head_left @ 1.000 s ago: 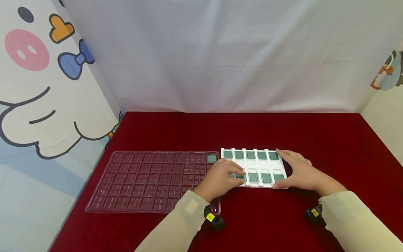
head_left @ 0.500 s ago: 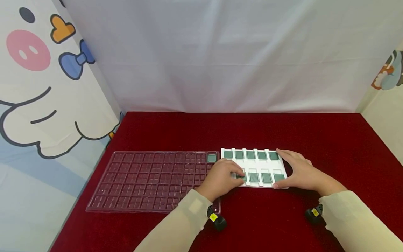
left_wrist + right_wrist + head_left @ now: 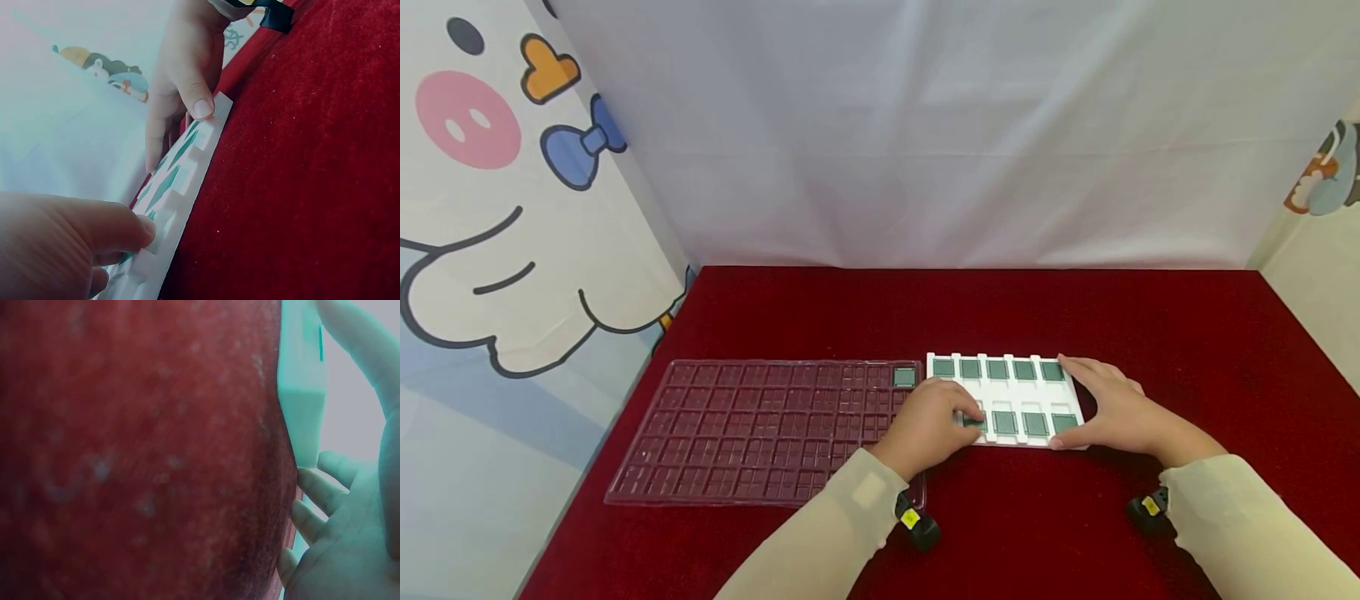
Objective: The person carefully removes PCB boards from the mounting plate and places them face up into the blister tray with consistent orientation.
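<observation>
A white tray (image 3: 1000, 389) lies on the red cloth with green square chips in two rows of slots. My left hand (image 3: 928, 423) reaches over its left end, thumb and fingertips pinching at a green chip (image 3: 973, 422) in the front row; the hand hides the front-left slots. My right hand (image 3: 1120, 412) spans the right end of the tray, thumb at the front corner and fingers at the back corner. In the left wrist view, the right thumb (image 3: 201, 107) rests on the tray's edge. The right wrist view has the right fingers (image 3: 322, 490) close to the tray's end.
A clear compartmented plastic tray (image 3: 760, 412) lies at the left, close against the white tray. One green chip (image 3: 904, 377) sits in its back-right compartment. A white curtain (image 3: 955, 133) hangs behind the red-covered table (image 3: 1187, 333).
My left hand has shifted very slightly right, and its fingers have drawn in closer to the thumb over the front-row chip. The right hand and both trays have stayed put.
</observation>
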Tool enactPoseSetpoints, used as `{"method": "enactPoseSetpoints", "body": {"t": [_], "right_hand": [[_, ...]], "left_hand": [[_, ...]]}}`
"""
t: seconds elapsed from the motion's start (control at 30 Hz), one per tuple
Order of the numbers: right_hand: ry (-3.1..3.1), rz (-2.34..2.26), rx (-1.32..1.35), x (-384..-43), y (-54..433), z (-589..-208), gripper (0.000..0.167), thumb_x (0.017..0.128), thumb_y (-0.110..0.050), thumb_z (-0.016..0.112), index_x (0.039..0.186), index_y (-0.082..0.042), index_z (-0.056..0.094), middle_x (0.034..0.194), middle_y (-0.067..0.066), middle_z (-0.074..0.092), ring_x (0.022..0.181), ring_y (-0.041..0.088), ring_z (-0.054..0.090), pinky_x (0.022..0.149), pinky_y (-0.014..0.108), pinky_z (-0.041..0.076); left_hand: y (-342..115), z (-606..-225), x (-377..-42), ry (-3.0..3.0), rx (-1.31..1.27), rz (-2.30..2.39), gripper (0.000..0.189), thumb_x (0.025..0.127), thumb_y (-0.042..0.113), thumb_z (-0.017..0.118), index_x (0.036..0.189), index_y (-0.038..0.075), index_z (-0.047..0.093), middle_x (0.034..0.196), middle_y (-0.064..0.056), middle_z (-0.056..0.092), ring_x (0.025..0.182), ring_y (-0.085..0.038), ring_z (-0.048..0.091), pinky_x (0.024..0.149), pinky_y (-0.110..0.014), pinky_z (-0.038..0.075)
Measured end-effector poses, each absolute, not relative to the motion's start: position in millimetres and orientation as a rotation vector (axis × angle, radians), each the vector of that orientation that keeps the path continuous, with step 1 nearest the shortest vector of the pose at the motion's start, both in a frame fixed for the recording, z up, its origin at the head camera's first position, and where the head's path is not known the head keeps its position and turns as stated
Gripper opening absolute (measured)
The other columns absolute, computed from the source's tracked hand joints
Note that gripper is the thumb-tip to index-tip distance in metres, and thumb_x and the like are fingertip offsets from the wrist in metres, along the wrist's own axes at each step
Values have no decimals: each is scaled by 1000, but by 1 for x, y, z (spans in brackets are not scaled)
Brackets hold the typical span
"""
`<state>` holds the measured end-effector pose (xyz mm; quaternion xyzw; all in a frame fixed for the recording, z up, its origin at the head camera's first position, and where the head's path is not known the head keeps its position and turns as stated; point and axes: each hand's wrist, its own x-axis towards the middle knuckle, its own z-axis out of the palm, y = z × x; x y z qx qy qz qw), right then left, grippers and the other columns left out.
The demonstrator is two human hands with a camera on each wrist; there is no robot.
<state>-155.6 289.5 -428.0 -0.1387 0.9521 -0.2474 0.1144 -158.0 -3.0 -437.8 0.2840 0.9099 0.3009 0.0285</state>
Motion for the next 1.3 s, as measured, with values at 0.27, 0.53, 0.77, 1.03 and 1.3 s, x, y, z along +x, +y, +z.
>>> {"method": "enactPoseSetpoints", "body": {"t": [0.27,0.53,0.77,1.03,1.3], "right_hand": [[2792,-731,-397,-155,290,-428,125,69,-58,89,161,0,28,159,28,30,143,51,25,103,72,24],[2799,-711,-404,-155,289,-428,125,69,-57,90,161,0,28,159,27,31,143,50,26,103,73,24],[2801,-713,-406,-155,289,-428,125,69,-58,89,161,0,28,159,28,31,142,50,26,102,73,25],[2800,-709,-411,-156,289,-428,125,69,-58,89,161,0,27,159,28,31,142,51,26,102,73,24],[2801,-717,-406,-155,291,-429,126,69,-61,88,161,0,28,160,27,31,143,50,25,103,73,23]], "left_hand": [[-5,-438,-158,2808,927,946,11,88,18,81,99,20,84,104,13,74,109,-9,62,108,-28,42],[-6,-438,-158,2781,961,991,12,89,17,80,101,19,84,106,13,73,109,-8,62,110,-28,40],[-10,-434,-159,2756,947,1033,15,89,15,80,103,17,84,105,11,74,109,-9,62,103,-25,44],[-16,-429,-158,2686,860,1144,15,89,10,79,103,13,83,102,9,70,82,-5,59,74,-19,51],[-26,-425,-160,2730,843,1080,17,89,12,78,105,14,83,113,4,73,110,-14,65,97,-29,52]]}}
